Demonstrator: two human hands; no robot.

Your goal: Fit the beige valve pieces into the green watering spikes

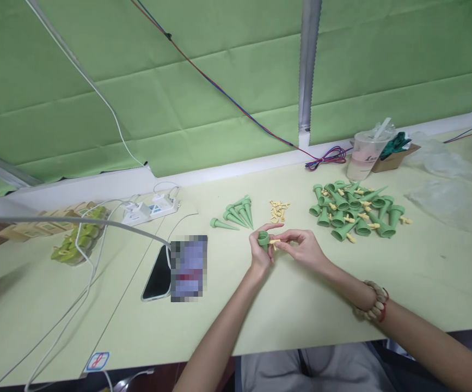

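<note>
My left hand [261,253] is wrapped round a green plastic watering spike [263,238], its round open end facing up toward me. The fingers of my right hand [301,247] pinch a small yellow valve piece [275,242] against the side of that spike. Whether the piece sits in the spike's hole I cannot tell. Just beyond my hands lies a small heap of yellow valve pieces [279,209]. To its left are several plain green spikes [239,209]. On the right, a larger pile of green spikes [354,209] has yellow pieces showing on them.
A drink cup [362,158] with a straw stands at the back right, beside a cardboard box [397,158] and clear plastic bags [443,201]. Left are a phone [157,280], a power strip [152,211], loose white cables and a yellow-green pack [80,242].
</note>
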